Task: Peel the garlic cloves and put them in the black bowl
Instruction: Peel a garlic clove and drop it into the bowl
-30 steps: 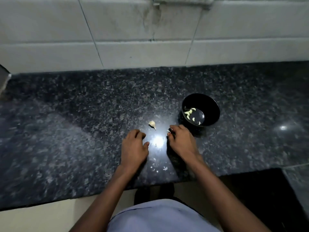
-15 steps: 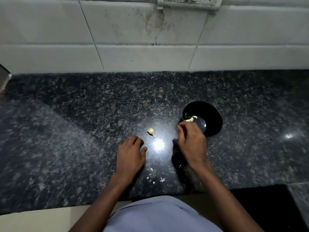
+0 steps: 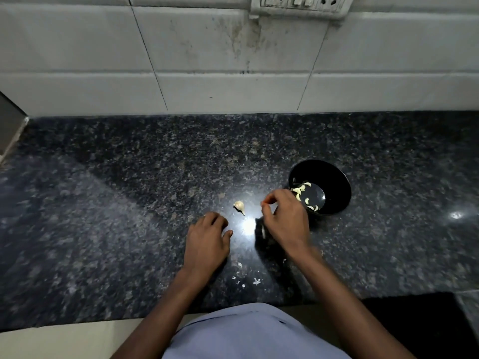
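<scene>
The black bowl (image 3: 339, 177) stands on the dark granite counter at the right and holds several peeled pale cloves (image 3: 300, 189). One unpeeled garlic clove (image 3: 239, 205) lies on the counter left of the bowl, beside a bright light reflection. My right hand (image 3: 285, 222) hovers just left of the bowl's near rim with loosely curled fingers; nothing shows in them. My left hand (image 3: 207, 239) rests on the counter below and left of the loose clove, fingers relaxed and slightly bent, holding nothing.
Bits of garlic skin (image 3: 242, 278) lie near the counter's front edge between my forearms. A tiled wall with a socket strip (image 3: 298, 3) rises behind. A grey metal object (image 3: 10, 125) sits at the far left. A dark recess (image 3: 414, 320) lies at the lower right.
My right hand carried a clove from the counter to the bowl, then drew back left without it. My left hand stayed put. The camera tilted upward.
</scene>
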